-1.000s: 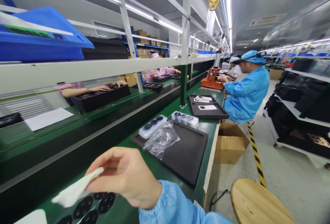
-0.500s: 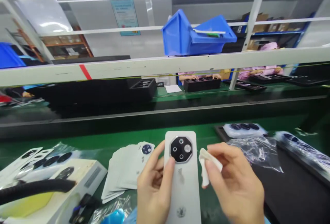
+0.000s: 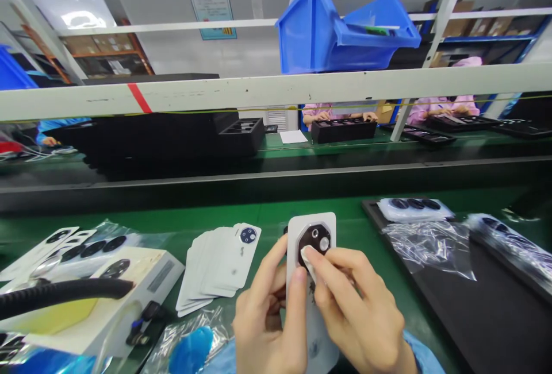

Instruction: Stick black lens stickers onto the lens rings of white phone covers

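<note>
Upright in my left hand [image 3: 271, 305] is a white phone [image 3: 313, 299], its back facing me, with a dark octagonal camera module near the top. My left thumb lies along its left edge and the fingers wrap behind. My right hand [image 3: 357, 305] pinches a small folded white cloth [image 3: 309, 259] and presses it against the lower left of the camera module. The cloth is mostly covered by the fingers. To the left lies a fanned stack of white cards [image 3: 215, 259], the top one printed with a round camera pattern.
On the right, a black tray [image 3: 487, 311] bears clear plastic bags [image 3: 431, 247] and wrapped phones [image 3: 414, 209]. A white box [image 3: 150, 282], a black hose [image 3: 64, 296] and blue film [image 3: 192, 351] lie left. Blue bins [image 3: 310, 29] sit above a white rail [image 3: 241, 91]. People work beyond.
My right hand has moved left with the cloth, from beside the phone onto its camera module. The view has tipped slightly downward.
</note>
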